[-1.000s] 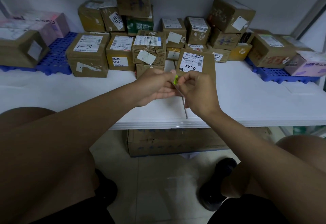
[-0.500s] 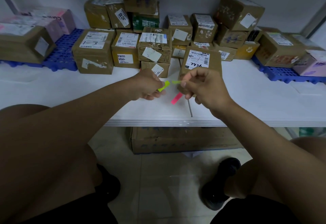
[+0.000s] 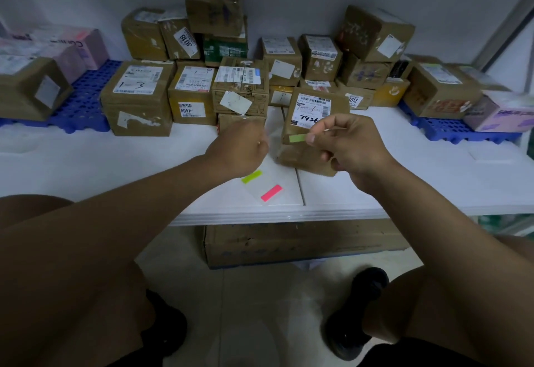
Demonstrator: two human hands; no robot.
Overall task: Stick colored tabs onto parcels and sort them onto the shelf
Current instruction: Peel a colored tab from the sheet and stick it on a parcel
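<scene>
your right hand [image 3: 351, 147] pinches a green tab [image 3: 297, 138] between thumb and forefinger, fingers closed on its right end. the tab sticks out to the left, level, in front of the brown parcel [image 3: 310, 132] with the handwritten label reading 7936. can't tell if the tab touches the parcel face or sits just off it.

your left hand [image 3: 239, 150] is curled into a loose fist over the white shelf [image 3: 115, 161], fingers together. can't tell whether it grips anything. just below it, on the shelf near the front edge, lies a clear backing sheet [image 3: 261, 186] carrying a yellow-green tab [image 3: 252, 176] and a pink tab [image 3: 271, 192], both angled the same way.

the 7936 parcel stands alone, tilted, at the seam between the two shelf panels, in front of the stacked parcels [image 3: 213, 57] along the back wall. blue pallets [image 3: 83, 101] flank the pile on both sides, with more boxes on them. a flat cardboard box [image 3: 289, 245] sits on the floor under the shelf.
</scene>
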